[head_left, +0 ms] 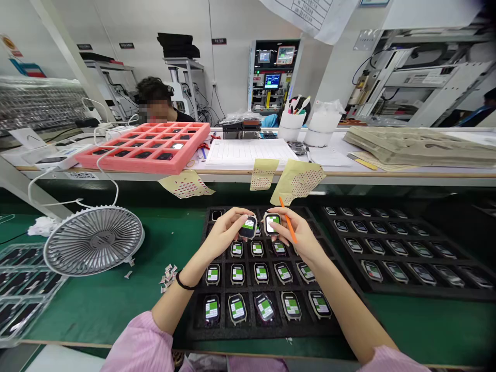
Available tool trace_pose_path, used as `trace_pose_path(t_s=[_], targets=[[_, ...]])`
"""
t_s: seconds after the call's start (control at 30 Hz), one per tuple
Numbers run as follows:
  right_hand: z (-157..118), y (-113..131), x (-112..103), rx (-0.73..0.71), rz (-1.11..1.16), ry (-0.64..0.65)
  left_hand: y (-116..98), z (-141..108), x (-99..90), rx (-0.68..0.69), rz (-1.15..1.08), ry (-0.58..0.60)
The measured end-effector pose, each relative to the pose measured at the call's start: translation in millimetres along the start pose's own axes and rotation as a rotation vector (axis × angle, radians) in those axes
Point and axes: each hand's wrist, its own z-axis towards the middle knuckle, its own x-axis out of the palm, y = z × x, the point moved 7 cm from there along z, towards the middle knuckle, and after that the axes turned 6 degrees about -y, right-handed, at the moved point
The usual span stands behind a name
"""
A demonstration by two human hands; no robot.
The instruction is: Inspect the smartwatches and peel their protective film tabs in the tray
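Left hand (pixel 227 233) and right hand (pixel 300 235) were both grasping, raised close together at the lower centre of the frame over a large black foam tray (pixel 189 330) that lay on a green bench mat (pixel 116 310). Rows of square smartwatches (pixel 237 308) with green-and-white screens sat in the tray's cells, apparently one to a cell so that they stayed apart and face up. A second black foam tray (pixel 387 290) of watches lay to the right, and a round white-and-grey desk fan (pixel 93 240) stood at the left, seemingly angled toward the work. Beyond, at the upper left, a salmon-pink foam tray (pixel 155 168) held dark devices on the far shelf. The left fingers pinched the edges of one square smartwatch (pixel 247 227), and the right hand gripped a second square smartwatch (pixel 272 224) by its sides, perhaps to keep fingers off the screens. A slim orange stick (pixel 289 221) lay between the right fingers, pointing up past the watch. Small torn paper scraps (pixel 168 276) lay beside the tray, and a black wristband (pixel 184 283) circled the left wrist.
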Motion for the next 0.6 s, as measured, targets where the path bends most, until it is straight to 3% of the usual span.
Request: trace_pose_path(t_s=[0.23, 0.6], targets=[[-0.2, 1.2, 2.9, -0.02, -0.018, 0.028, 0.0, 0.2, -0.3, 0.013, 0.003, 0.002], [-0.2, -0.2, -8.4, 0.069, -0.008, -0.123, 2.2, 0.3, 2.4, -0.002, -0.016, 0.028]])
